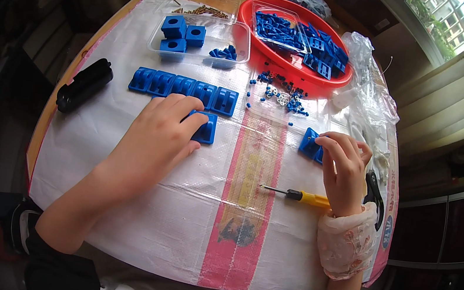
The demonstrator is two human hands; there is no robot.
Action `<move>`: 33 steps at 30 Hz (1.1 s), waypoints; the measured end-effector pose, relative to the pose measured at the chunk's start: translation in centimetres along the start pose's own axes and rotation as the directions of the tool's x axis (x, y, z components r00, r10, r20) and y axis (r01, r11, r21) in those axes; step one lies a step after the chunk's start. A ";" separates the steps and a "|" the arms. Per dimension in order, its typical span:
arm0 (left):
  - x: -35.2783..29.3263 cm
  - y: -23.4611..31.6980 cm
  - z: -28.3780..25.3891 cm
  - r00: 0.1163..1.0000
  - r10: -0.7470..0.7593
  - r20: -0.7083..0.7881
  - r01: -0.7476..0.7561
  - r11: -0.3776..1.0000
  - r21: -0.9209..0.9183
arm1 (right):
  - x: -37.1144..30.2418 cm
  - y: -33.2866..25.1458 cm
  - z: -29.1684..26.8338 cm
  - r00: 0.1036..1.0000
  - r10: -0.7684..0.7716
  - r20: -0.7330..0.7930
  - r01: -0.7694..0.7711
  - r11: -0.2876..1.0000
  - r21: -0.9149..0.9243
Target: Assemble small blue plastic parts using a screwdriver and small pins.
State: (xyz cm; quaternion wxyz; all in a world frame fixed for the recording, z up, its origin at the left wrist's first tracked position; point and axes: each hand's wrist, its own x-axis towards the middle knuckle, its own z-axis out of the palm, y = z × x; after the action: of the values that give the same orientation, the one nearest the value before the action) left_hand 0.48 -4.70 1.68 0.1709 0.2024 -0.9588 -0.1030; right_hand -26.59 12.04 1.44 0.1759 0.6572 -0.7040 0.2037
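Note:
My left hand lies on the white woven sheet with its fingers on a blue plastic block, just below a row of several like blue blocks. My right hand pinches another blue block at the right. A yellow-handled screwdriver lies on the sheet by my right wrist, tip pointing left.
A red round tray of blue parts stands at the back right. A clear tray holds blue cubes and small pieces. Loose small blue bits and washers lie mid-table. A black case sits at the left edge; crumpled plastic bags at the right.

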 end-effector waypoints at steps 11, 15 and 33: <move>0.0 1.0 0.0 0.983 0.133 0.130 -0.102 0.970 -0.218 | -0.2 -0.3 0.3 1.000 -0.013 0.008 0.012 0.998 0.067; -0.1 1.1 0.0 0.970 0.126 0.210 -0.057 0.950 -0.306 | -0.2 0.2 0.7 1.000 0.007 -0.016 -0.006 0.999 0.053; -0.3 1.4 0.0 0.940 0.194 0.280 -0.007 0.832 -0.554 | -0.4 -2.1 -1.8 0.982 -0.168 -0.082 0.175 0.982 0.078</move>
State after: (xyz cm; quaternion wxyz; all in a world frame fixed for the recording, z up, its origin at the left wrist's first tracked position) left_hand 0.22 -3.29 2.00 0.0667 0.0741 -0.9136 -0.3941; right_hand -24.49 13.19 2.89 0.1911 0.7141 -0.6284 0.2419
